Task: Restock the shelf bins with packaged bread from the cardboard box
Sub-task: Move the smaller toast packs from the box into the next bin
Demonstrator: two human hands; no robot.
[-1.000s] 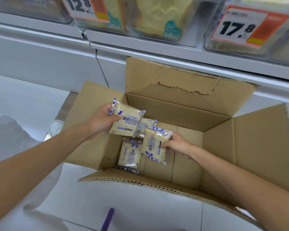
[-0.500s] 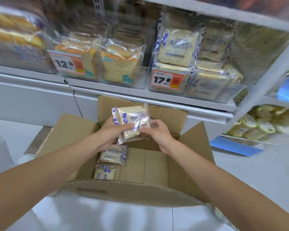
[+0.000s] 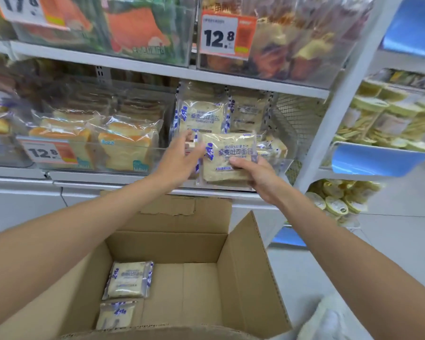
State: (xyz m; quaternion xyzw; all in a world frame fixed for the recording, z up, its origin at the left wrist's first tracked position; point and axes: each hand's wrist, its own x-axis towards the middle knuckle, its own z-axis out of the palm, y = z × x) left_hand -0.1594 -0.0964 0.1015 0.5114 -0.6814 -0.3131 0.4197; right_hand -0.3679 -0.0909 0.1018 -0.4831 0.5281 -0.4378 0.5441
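An open cardboard box (image 3: 243,266) stands on the floor below me, with two bread packets (image 3: 129,280) lying at its left side. Both my hands are raised to the middle shelf, in front of a clear bin (image 3: 279,165) that holds the same white-and-blue packets (image 3: 201,116). My right hand (image 3: 255,175) grips a bread packet (image 3: 228,158) by its lower right corner. My left hand (image 3: 179,158) holds the left edge there, where a second packet's striped edge (image 3: 196,168) shows behind the front one.
A neighbouring bin to the left holds toast loaves (image 3: 125,146) behind a 12.8 price tag (image 3: 49,153). More bins fill the upper shelf (image 3: 133,62). A white shelf post (image 3: 329,133) stands to the right, with round tubs (image 3: 336,204) beyond it.
Both hands have lifted packets out of the box, brought them together, and raised them to the front of the shelf bin. My view has tilted up from the box to the shelves.
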